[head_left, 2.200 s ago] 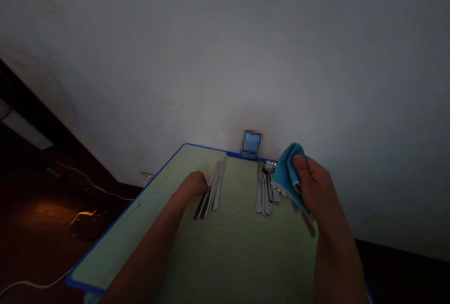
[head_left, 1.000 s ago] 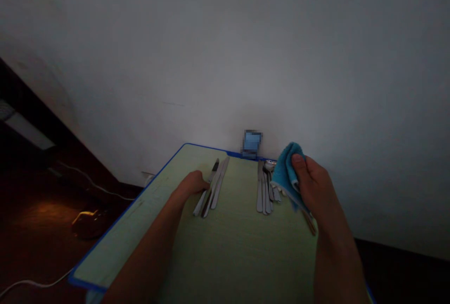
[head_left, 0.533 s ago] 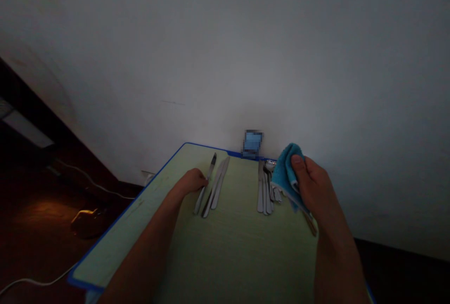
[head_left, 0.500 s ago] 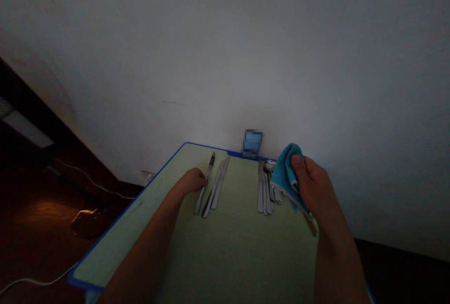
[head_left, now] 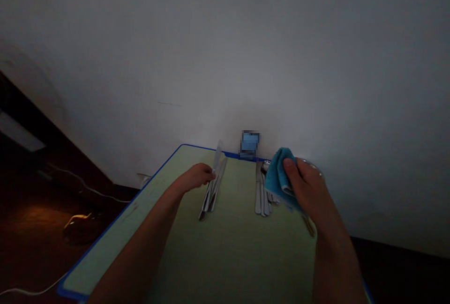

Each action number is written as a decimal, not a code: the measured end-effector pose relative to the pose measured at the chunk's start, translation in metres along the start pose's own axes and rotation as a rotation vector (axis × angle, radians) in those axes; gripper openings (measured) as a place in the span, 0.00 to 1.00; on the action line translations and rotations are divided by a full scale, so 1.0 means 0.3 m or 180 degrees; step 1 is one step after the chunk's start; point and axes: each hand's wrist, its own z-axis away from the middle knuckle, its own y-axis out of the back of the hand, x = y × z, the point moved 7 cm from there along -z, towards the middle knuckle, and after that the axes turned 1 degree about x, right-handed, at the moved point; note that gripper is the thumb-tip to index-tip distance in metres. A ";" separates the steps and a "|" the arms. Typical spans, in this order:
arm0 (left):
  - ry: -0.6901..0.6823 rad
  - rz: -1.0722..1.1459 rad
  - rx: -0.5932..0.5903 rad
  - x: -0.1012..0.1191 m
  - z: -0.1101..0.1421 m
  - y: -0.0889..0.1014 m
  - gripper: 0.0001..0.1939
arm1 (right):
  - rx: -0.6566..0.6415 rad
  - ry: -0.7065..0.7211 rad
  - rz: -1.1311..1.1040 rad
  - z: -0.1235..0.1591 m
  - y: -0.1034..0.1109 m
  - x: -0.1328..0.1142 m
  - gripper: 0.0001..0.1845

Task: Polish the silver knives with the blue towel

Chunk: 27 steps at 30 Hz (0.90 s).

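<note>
My left hand (head_left: pixel 197 176) is closed in a pinch around a table knife (head_left: pixel 217 155), whose slightly blurred blade points toward the wall. Under and beside it, other knives (head_left: pixel 218 187) lie side by side on the light green table (head_left: pixel 228 257). A folded blue cloth (head_left: pixel 277 177) is gripped in my right hand (head_left: pixel 308 187), thumb on top. The cloth hangs over the right part of a cutlery group (head_left: pixel 260 196) and hides some of it. Below my right wrist, the ends of some brownish utensils (head_left: pixel 309 226) stick out.
Against the wall (head_left: pixel 211 60) at the table's far edge stands a small device with a blurred-out screen (head_left: pixel 250 144). Behind my right hand shows the rim of a shiny round object (head_left: pixel 314 167). A white cable (head_left: pixel 38 291) runs along the dark floor at left.
My left hand has lifted the leftmost knife and moved it right, over the other knives. My right hand and the cloth have shifted slightly left in view.
</note>
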 end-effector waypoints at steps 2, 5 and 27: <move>-0.0132 0.0079 -0.0026 0.040 0.014 0.007 0.15 | 0.0004 0.0021 0.0043 -0.001 0.001 -0.004 0.21; -0.0307 0.0188 -0.0076 0.096 0.030 0.013 0.15 | -0.0056 0.0041 0.0074 -0.003 -0.003 -0.008 0.21; -0.0987 0.1007 -0.0762 0.301 0.073 -0.051 0.12 | -0.0213 -0.0205 -0.0146 -0.003 -0.046 -0.009 0.16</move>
